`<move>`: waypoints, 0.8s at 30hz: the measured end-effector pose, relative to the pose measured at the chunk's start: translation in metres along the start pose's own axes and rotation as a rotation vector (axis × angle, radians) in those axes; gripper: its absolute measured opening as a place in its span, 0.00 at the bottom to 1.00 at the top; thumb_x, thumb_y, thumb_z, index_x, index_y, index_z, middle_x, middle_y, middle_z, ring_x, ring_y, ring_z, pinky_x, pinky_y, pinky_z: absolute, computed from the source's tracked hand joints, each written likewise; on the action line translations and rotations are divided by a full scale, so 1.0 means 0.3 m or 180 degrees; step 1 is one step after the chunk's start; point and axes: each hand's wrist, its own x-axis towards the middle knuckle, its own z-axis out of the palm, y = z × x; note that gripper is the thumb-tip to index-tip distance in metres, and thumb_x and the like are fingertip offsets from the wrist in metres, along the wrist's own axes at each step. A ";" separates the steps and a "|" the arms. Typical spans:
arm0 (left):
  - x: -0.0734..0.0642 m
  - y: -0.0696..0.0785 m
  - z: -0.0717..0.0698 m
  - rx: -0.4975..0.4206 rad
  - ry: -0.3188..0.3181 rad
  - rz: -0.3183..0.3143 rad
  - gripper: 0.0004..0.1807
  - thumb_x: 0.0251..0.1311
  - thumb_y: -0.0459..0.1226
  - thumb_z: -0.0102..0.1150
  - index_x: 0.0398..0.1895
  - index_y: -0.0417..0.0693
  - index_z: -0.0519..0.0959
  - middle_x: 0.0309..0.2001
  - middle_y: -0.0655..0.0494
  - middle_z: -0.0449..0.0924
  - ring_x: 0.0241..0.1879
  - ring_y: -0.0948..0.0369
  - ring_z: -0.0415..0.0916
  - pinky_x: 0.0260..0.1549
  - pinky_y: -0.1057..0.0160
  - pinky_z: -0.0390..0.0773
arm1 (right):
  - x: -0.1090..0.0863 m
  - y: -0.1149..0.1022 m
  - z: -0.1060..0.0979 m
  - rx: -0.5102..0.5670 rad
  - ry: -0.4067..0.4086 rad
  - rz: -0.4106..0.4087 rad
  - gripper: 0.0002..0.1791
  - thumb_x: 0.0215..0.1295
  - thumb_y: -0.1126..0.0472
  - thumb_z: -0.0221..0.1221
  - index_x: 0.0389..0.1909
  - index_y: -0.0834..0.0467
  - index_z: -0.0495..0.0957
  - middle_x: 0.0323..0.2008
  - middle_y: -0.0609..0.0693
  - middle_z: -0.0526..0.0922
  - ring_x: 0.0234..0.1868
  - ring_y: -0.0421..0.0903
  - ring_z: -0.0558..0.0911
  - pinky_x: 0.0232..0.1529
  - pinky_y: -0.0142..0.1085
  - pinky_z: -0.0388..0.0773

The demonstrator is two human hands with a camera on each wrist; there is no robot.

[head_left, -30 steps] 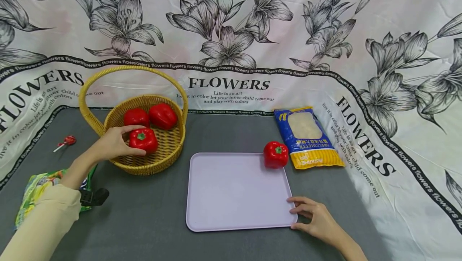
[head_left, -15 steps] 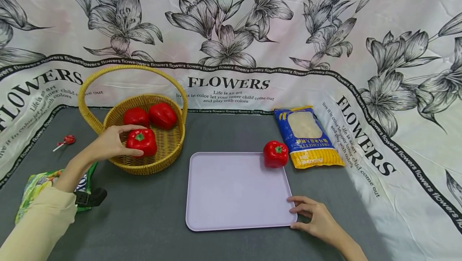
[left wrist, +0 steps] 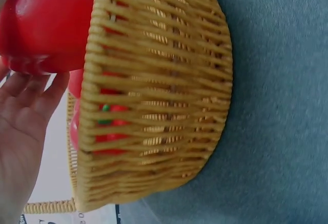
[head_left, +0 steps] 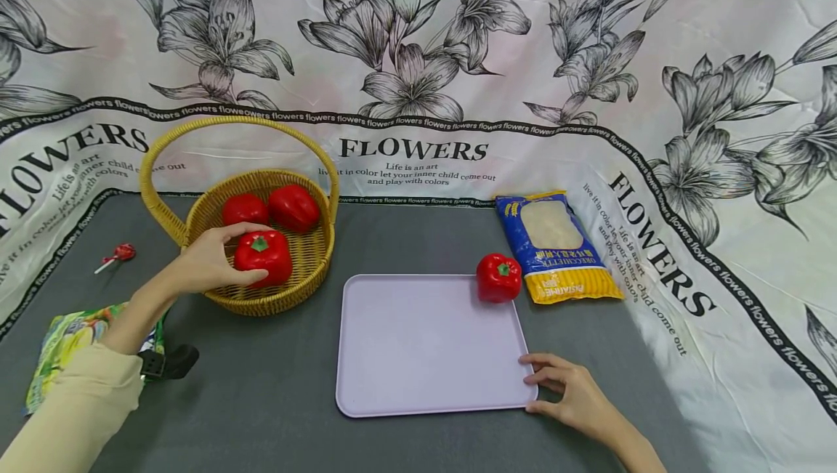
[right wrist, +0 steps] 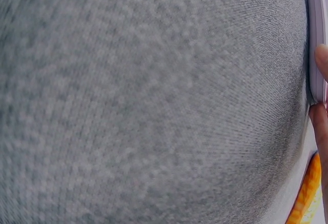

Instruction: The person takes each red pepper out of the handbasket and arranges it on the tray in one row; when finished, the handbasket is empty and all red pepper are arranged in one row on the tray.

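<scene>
My left hand point(head_left: 212, 262) grips a red bell pepper point(head_left: 264, 259) between thumb and fingers, over the near left part of a yellow wicker basket point(head_left: 277, 300). In the left wrist view this held pepper point(left wrist: 51, 24) is level with the basket's rim and rises past it. Two more red peppers, one at the back left point(head_left: 245, 209) and one at the back right point(head_left: 294, 208), lie inside. My right hand point(head_left: 570, 394) holds the near right corner of a pale purple tray point(head_left: 425, 349), fingers on its side rim and thumb at the front edge. Another red pepper point(head_left: 499, 278) sits on the tray's far right corner.
A blue and yellow pasta bag point(head_left: 559, 248) lies behind the tray on the right. Far left is a red lollipop point(head_left: 123, 252), with a green and yellow packet point(head_left: 65, 353) partly under my left forearm. The basket's tall arched handle point(head_left: 238, 121) stands up.
The gripped pepper has risen a little in the basket and shifted slightly, first left and then right, with my left hand. My right hand stays at the tray corner.
</scene>
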 end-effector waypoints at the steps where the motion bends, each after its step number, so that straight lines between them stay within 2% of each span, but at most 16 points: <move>1: 0.001 0.000 0.004 -0.0042 0.0008 0.0017 0.32 0.50 0.39 0.70 0.60 0.43 0.72 0.49 0.45 0.78 0.44 0.52 0.75 0.39 0.61 0.80 | 0.000 0.003 0.001 0.0010 0.0001 -0.0028 0.17 0.46 0.54 0.74 0.37 0.55 0.85 0.52 0.55 0.80 0.45 0.41 0.80 0.43 0.27 0.79; 7: 0.002 0.008 0.016 -0.0186 0.0068 0.0027 0.34 0.48 0.39 0.73 0.61 0.43 0.72 0.50 0.45 0.78 0.44 0.59 0.75 0.39 0.66 0.80 | -0.001 0.008 0.002 0.0049 -0.0030 -0.0067 0.17 0.47 0.54 0.74 0.38 0.56 0.84 0.52 0.56 0.79 0.46 0.42 0.80 0.43 0.25 0.78; 14: 0.009 0.022 0.022 0.0071 0.0189 0.0128 0.35 0.44 0.39 0.76 0.58 0.41 0.75 0.48 0.43 0.79 0.44 0.52 0.75 0.37 0.65 0.80 | -0.003 0.012 0.003 0.0035 -0.0019 -0.0059 0.17 0.46 0.56 0.74 0.38 0.56 0.84 0.53 0.57 0.79 0.45 0.44 0.80 0.43 0.26 0.79; 18: 0.010 0.031 0.030 0.0093 0.0245 0.0128 0.35 0.43 0.39 0.77 0.57 0.40 0.75 0.47 0.41 0.79 0.44 0.50 0.76 0.36 0.66 0.79 | -0.004 0.015 0.005 0.0017 -0.0009 -0.0065 0.17 0.45 0.56 0.74 0.38 0.56 0.84 0.53 0.57 0.79 0.45 0.45 0.80 0.43 0.27 0.79; 24: 0.010 0.075 0.041 0.0196 0.0314 0.0095 0.37 0.41 0.40 0.78 0.58 0.40 0.76 0.46 0.40 0.80 0.42 0.49 0.75 0.36 0.60 0.80 | -0.003 0.010 0.004 0.0034 -0.0009 -0.0042 0.17 0.46 0.55 0.74 0.38 0.55 0.85 0.53 0.57 0.79 0.45 0.44 0.80 0.43 0.26 0.79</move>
